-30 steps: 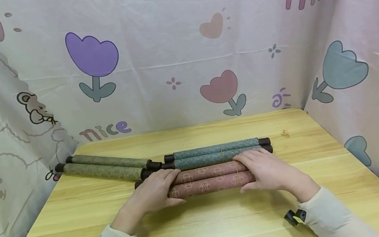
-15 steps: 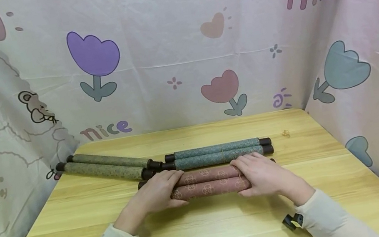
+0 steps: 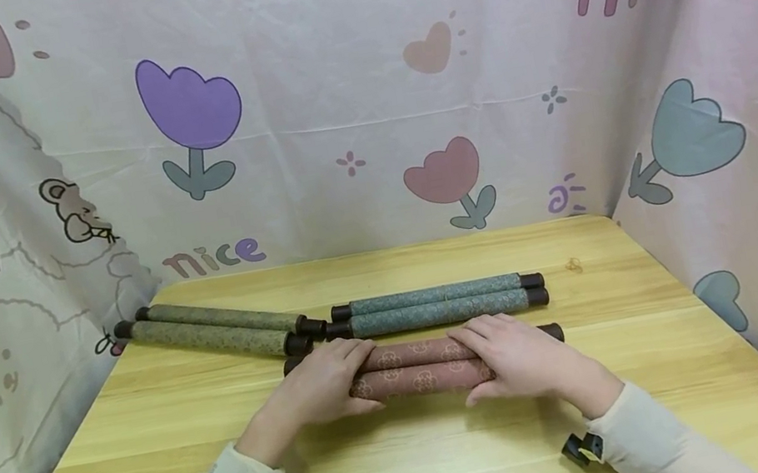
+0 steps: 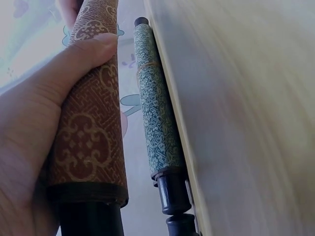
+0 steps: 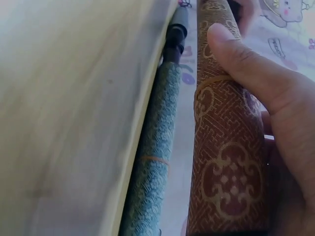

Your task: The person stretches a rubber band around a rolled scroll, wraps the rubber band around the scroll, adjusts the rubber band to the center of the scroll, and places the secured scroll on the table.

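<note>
Two red scrolls [image 3: 424, 381] with gold flower patterns and black end knobs lie side by side between my hands. My left hand [image 3: 326, 381] grips them left of the middle, fingers over the top and thumb along the near side. The right hand [image 3: 522, 355] holds them the same way toward the right end. Both wrist views show the near red scroll [image 4: 86, 147] raised off the tabletop, and a thin elastic band [image 5: 214, 79] circles it near my right thumb. Just behind are two teal scrolls [image 3: 438, 312] on the table.
Two olive-green scrolls [image 3: 210, 338] lie slanted at the back left, their right ends close to the teal ones. A loose elastic band [image 3: 574, 265] rests at the back right of the wooden table [image 3: 419, 466]. Printed curtains [image 3: 319, 69] enclose the back and sides.
The red scrolls have come slightly toward me and right, opening a gap to the teal ones. My right hand has shifted left along them, uncovering their right black end.
</note>
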Action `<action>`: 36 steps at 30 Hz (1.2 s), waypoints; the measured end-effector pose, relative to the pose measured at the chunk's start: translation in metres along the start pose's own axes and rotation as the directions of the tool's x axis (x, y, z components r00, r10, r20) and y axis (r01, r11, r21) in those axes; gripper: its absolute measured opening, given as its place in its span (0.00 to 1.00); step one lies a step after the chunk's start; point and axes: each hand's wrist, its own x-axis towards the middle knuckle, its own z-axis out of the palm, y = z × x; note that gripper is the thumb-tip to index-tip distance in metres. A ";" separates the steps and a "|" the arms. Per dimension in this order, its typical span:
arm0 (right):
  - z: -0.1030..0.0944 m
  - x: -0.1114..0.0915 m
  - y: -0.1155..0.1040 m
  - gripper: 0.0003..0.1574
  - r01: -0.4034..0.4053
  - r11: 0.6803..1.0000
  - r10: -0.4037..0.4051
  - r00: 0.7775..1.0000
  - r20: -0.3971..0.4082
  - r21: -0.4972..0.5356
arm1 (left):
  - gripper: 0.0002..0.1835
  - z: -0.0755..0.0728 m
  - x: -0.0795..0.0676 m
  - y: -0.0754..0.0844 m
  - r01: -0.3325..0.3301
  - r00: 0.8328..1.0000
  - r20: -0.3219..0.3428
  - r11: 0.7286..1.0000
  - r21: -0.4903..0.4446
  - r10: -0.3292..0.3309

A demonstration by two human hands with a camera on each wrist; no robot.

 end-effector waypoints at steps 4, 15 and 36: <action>-0.004 -0.002 0.006 0.64 -0.048 0.999 0.047 0.999 0.016 0.024 | 0.45 0.000 -0.001 -0.003 0.010 1.000 -0.015 1.000 -0.019 -0.010; -0.009 -0.007 0.018 0.62 -0.114 0.993 0.113 0.993 0.037 0.007 | 0.46 -0.003 -0.004 -0.007 0.044 0.999 -0.008 0.999 -0.020 -0.044; -0.001 -0.005 0.012 0.53 -0.051 0.994 0.050 0.999 -0.007 -0.101 | 0.46 -0.002 -0.003 -0.003 0.034 0.999 -0.019 0.999 0.000 -0.034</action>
